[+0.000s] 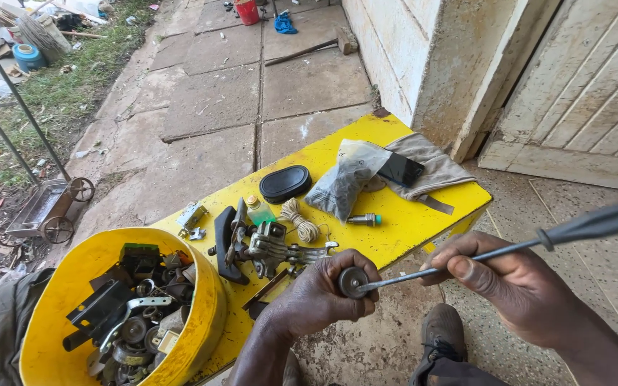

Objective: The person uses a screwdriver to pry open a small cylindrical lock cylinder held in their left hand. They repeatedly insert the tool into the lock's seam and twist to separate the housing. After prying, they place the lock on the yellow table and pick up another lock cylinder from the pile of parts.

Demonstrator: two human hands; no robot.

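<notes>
head view: left hand (323,293) grips round, perhaps metal, disc (352,281); right hand (498,275) clasps screwdriver (538,239).

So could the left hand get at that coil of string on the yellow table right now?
Probably not at once: the left hand is closed on a small round metal part. The coil of string lies close ahead with nothing over it, so the path itself looks free.

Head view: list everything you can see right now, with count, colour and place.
table: one, yellow, centre
bucket: one, yellow, lower left, full of dark metal parts
oval pad: one, black, on table
plastic bag: one, clear, on table
cloth: one, grey-brown, table's far end
string coil: one, beige, on table
metal assembly: one, grey, by bucket
left hand: holds small round part
right hand: holds screwdriver
</notes>
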